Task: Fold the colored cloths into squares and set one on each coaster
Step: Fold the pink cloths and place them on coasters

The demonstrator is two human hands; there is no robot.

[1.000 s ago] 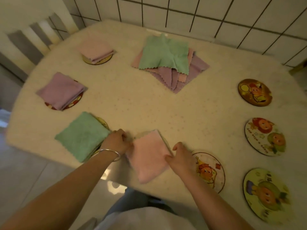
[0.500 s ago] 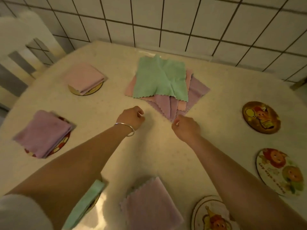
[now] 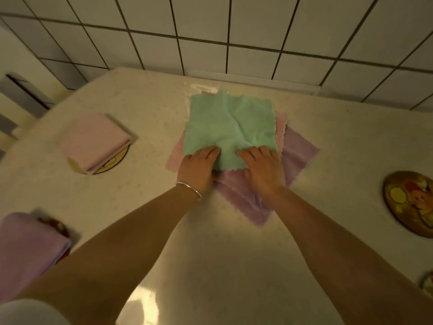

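mint green cloth (image 3: 230, 124), pink folded cloth (image 3: 93, 139), lilac cloth (image 3: 297, 152), white tiles (image 3: 203, 18) with dark grout

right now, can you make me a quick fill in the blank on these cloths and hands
1. Both hands, left and right, rest on the near edge of the ____ cloth.
2. The folded pink cloth sits on a ____.
3. The bracelet is on the ____ wrist.
4. The brown coaster at the right has ____ cloth on it.

Missing words: green; coaster; left; no
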